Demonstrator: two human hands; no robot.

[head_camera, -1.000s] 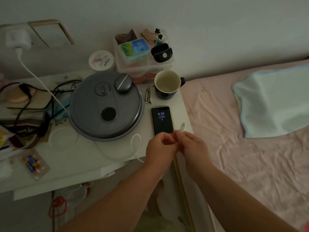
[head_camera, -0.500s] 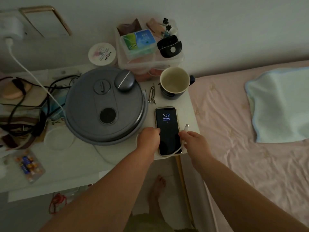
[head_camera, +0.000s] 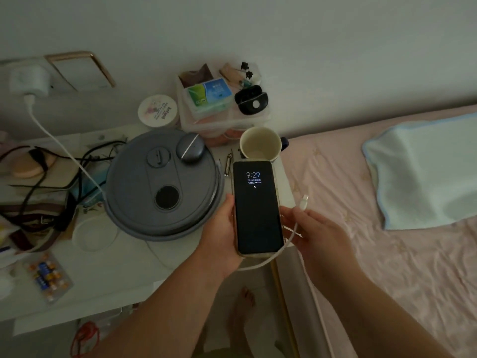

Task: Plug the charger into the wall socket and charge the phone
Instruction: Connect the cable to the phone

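Note:
The white charger (head_camera: 29, 80) sits in the wall socket at the upper left, and its white cable (head_camera: 59, 146) runs down across the table. My left hand (head_camera: 219, 233) grips the black phone (head_camera: 256, 206) by its left edge, lifted above the table's right end, screen lit and showing 9:29. My right hand (head_camera: 313, 232) pinches the cable just behind its free plug (head_camera: 304, 200), which points up to the right of the phone, apart from it. The cable loops under the phone's lower end.
A round grey lid-like appliance (head_camera: 162, 184) fills the white table (head_camera: 116, 270). A cup (head_camera: 260, 143), a clear box of small items (head_camera: 222, 104), a round jar (head_camera: 157, 111), black cords (head_camera: 51, 177) and a battery pack (head_camera: 47, 275) surround it. A pink bed (head_camera: 387, 241) lies right.
My left hand took the phone off the table and raised it. My right hand moved right with the cable plug, which now stands beside the phone.

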